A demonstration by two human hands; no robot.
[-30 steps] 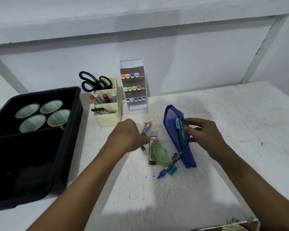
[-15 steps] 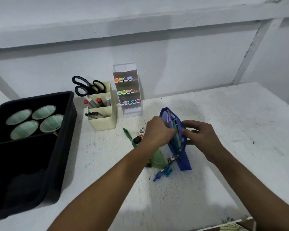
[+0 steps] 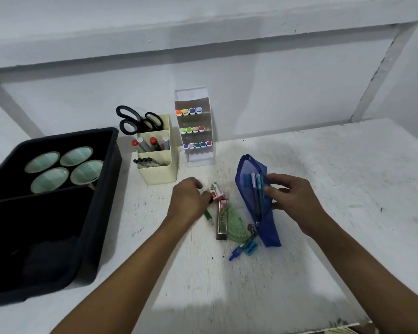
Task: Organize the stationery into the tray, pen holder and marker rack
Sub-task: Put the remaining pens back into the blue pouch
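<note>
Nearest, a sharpener [image 3: 250, 247] and ruler [image 3: 222, 219] lie loose on the bench [image 3: 323, 189]. The left hand [image 3: 190, 201] has left the pouch [image 3: 253, 189] and now rests on a green pen [image 3: 208, 216] — fingers curled, grip unclear. The right hand [image 3: 292, 201] pinches the pouch open, pens still inside. Beyond stand holder [image 3: 158, 169], rack [image 3: 194, 131] and tray [image 3: 101, 189] — emptying continues.

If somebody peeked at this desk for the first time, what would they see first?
Probably the bright blue pouch in the middle, held up by the right hand, with pens poking out. Next, the rainbow marker rack against the back wall, and the big black tray on the left.
</note>
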